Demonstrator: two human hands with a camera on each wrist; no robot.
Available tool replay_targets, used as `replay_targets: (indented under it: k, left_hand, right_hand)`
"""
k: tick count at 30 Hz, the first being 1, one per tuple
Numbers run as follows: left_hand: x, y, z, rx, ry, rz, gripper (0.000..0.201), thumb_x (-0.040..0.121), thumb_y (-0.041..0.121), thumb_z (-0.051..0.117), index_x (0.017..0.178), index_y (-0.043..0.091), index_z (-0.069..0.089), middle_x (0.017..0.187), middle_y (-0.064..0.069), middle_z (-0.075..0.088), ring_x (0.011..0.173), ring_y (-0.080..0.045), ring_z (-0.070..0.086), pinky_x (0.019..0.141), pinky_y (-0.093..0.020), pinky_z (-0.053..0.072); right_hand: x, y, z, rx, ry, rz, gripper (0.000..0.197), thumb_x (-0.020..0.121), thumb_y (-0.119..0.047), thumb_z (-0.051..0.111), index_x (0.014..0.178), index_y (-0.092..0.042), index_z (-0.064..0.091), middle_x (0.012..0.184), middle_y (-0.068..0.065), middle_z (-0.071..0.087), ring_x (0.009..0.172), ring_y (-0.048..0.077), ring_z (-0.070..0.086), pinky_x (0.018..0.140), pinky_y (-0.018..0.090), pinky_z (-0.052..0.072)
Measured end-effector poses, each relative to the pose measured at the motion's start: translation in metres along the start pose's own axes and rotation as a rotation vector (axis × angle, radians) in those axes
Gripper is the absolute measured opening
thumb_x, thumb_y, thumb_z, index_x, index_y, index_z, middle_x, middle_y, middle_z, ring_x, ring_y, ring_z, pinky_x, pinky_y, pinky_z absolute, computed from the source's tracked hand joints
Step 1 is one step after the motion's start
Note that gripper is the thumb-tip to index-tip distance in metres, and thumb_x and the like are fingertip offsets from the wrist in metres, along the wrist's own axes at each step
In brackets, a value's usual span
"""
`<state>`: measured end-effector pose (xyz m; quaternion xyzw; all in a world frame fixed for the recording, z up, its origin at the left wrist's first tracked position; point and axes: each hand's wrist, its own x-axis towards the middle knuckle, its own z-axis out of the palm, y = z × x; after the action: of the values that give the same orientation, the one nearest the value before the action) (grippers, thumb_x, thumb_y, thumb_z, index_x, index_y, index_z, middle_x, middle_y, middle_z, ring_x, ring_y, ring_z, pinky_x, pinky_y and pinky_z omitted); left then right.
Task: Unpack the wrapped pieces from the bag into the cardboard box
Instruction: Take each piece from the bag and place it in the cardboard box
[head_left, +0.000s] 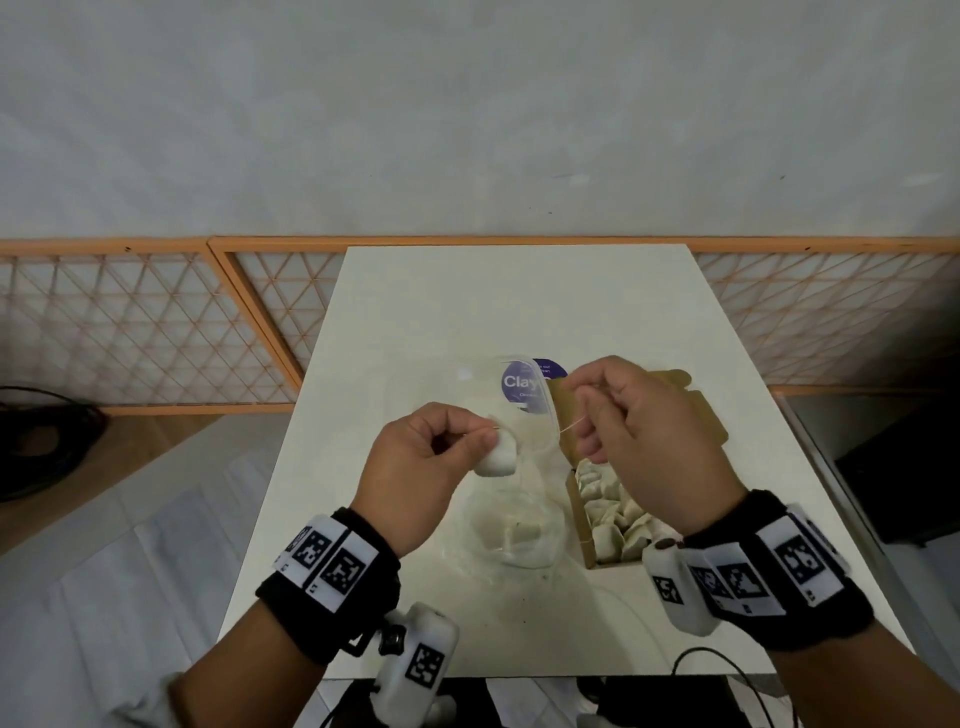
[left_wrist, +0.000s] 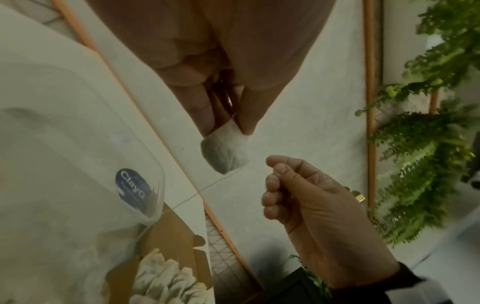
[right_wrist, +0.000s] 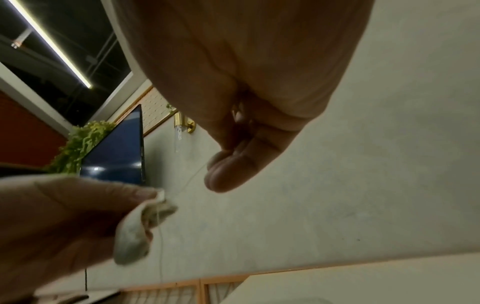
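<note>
My left hand (head_left: 483, 440) pinches a small white wrapped piece (head_left: 496, 460) above the white table (head_left: 467, 291); the same piece (left_wrist: 224, 153) hangs below my fingertips in the left wrist view. A thin thread (left_wrist: 207, 186) runs from it to my right hand (head_left: 576, 395), which pinches the thread between thumb and forefinger. Below the hands lies a clear plastic bag with a purple label (head_left: 521, 383). To its right stands the open cardboard box (head_left: 575, 501), with several white wrapped pieces (head_left: 618, 519) in it. In the right wrist view the piece (right_wrist: 140, 230) and the thread (right_wrist: 189, 181) show too.
Orange lattice panels (head_left: 156, 332) stand behind the table on both sides. Black cables (head_left: 41, 441) lie on the floor at the left, and a dark object (head_left: 904, 467) sits to the right. A black cable (head_left: 727, 660) curls at the table's front edge.
</note>
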<state>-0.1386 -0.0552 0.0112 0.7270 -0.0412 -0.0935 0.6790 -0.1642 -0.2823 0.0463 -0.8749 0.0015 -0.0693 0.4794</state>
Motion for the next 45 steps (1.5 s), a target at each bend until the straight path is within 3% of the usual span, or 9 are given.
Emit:
replay_targets:
  k: [8,15,20,24,29,32,35,41,45]
  left_hand:
    - [-0.002,0.007,-0.002,-0.194,-0.035,-0.066,0.009,0.094,0.008,0.070,0.097,0.000,0.073,0.109,-0.015,0.078,0.110,-0.042,0.070,0.102,-0.051,0.055]
    - [-0.001,0.001,-0.015,0.032,-0.072,-0.014,0.007,0.091,0.013,0.076,0.091,0.006,0.078,0.114,0.000,0.074,0.106,-0.014,0.071,0.093,-0.026,0.049]
    - [-0.012,-0.004,-0.004,0.181,-0.248,0.003,0.009,0.092,0.018,0.077,0.084,0.021,0.079,0.121,0.013,0.068,0.112,-0.006,0.068,0.103,-0.034,0.053]
    - [-0.020,0.004,0.023,0.355,-0.439,0.078,0.005,0.088,0.028,0.080,0.087,0.033,0.080,0.150,0.026,0.047,0.140,0.016,0.036,0.122,-0.028,0.029]
    - [-0.014,0.021,0.061,0.403,-0.553,0.199,0.009,0.088,0.033,0.081,0.096,0.037,0.078,0.170,0.017,0.017,0.153,0.011,-0.006,0.125,-0.026,0.005]
    - [0.000,0.026,0.068,0.437,-0.506,0.244,0.006,0.090,0.031,0.079,0.096,0.034,0.078,0.163,0.010,0.037,0.154,0.001,0.021,0.121,-0.026,0.022]
    - [0.008,0.023,0.061,0.400,-0.418,0.278,0.002,0.093,0.027,0.077,0.094,0.027,0.078,0.113,0.016,0.072,0.107,0.001,0.066,0.096,-0.027,0.051]
    - [-0.003,0.024,0.043,0.369,-0.387,0.248,0.007,0.093,0.025,0.076,0.089,0.031,0.076,0.089,0.017,0.075,0.084,-0.005,0.071,0.084,-0.025,0.054]
    - [-0.013,0.025,0.035,0.342,-0.402,0.221,0.005,0.092,0.023,0.076,0.089,0.027,0.077,0.086,0.019,0.072,0.080,-0.003,0.068,0.078,-0.016,0.050]
  right_hand:
    - [0.005,-0.010,-0.012,-0.169,0.050,-0.083,0.017,0.107,-0.025,0.051,0.109,-0.035,0.066,0.071,-0.004,0.066,0.069,0.014,0.067,0.072,0.042,0.058]
    - [0.004,-0.011,-0.010,0.100,-0.039,-0.038,0.021,0.108,-0.011,0.050,0.111,-0.022,0.068,0.070,0.003,0.069,0.065,0.016,0.068,0.064,0.030,0.059]
    - [0.008,-0.010,-0.023,0.080,-0.057,-0.037,0.021,0.108,-0.010,0.050,0.109,-0.021,0.068,0.070,0.010,0.070,0.066,0.017,0.070,0.066,0.027,0.057]
    - [0.001,-0.013,-0.045,0.079,-0.063,-0.063,0.021,0.108,-0.010,0.051,0.110,-0.022,0.069,0.072,0.009,0.068,0.069,0.022,0.069,0.068,0.032,0.060]
    - [-0.011,-0.032,-0.073,0.078,-0.039,-0.118,0.019,0.107,-0.012,0.053,0.111,-0.021,0.069,0.072,0.009,0.068,0.067,0.021,0.068,0.068,0.030,0.060]
    - [-0.014,-0.044,-0.082,0.099,-0.022,-0.169,0.019,0.107,-0.011,0.053,0.112,-0.019,0.069,0.073,0.011,0.068,0.068,0.024,0.069,0.069,0.035,0.061]
    - [-0.014,-0.051,-0.085,0.148,0.011,-0.200,0.020,0.107,-0.008,0.053,0.113,-0.018,0.069,0.074,0.012,0.068,0.070,0.027,0.070,0.069,0.038,0.062]
    - [0.007,-0.027,-0.076,0.245,0.121,-0.059,0.017,0.107,-0.008,0.054,0.109,-0.016,0.069,0.073,0.005,0.071,0.069,0.022,0.070,0.070,0.044,0.062]
    - [0.016,0.008,-0.061,0.169,0.094,0.118,0.013,0.103,-0.029,0.065,0.111,-0.021,0.072,0.095,-0.004,0.078,0.087,0.009,0.074,0.087,0.045,0.062]
